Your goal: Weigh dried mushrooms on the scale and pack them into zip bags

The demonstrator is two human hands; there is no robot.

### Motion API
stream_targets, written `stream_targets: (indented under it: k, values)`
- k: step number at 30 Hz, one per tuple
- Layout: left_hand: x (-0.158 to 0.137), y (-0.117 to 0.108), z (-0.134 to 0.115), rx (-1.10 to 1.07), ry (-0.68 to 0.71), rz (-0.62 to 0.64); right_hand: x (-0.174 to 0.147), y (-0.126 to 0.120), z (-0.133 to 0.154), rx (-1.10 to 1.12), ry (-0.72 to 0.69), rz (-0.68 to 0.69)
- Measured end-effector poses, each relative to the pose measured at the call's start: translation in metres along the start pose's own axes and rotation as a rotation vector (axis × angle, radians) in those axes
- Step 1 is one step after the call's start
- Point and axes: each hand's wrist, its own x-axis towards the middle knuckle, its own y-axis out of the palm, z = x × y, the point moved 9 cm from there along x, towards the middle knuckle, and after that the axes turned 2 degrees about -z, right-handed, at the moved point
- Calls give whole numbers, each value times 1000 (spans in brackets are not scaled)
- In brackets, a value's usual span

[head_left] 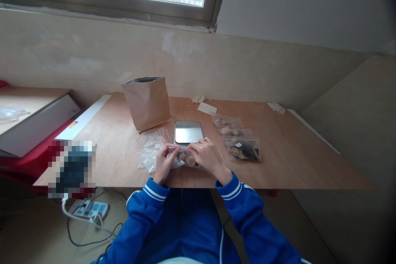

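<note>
Both of my hands are at a clear zip bag (187,158) with brown, dried-looking pieces inside, low on the table's near side. My left hand (165,162) pinches the left end of the bag's red-lined top edge. Fingers of my right hand (209,156) are closed on the same edge, further right, and hide part of the bag. Just beyond my hands lies a flat scale (188,132) with a shiny plate. Left of the bag is a pile of empty clear zip bags (149,152), partly behind my left hand.
Several filled zip bags (244,149) lie in a row at the right. A brown paper bag (147,103) stands open-topped behind the empty bags. A white card (207,108) lies further back. At the left are a blurred-out object (72,169) and a power strip (93,209) below.
</note>
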Motion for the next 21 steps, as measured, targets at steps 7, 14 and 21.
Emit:
stream_targets:
  k: [7, 14, 21]
  values:
    - [1, -1, -3, -13, 67, 10, 7, 3, 14, 81, -42, -30]
    - [-2, 1, -6, 54, 74, 21, 4, 6, 15, 31, -31, -70]
    - [-1, -4, -2, 46, 61, -28, -5, 8, -6, 38, 19, -45]
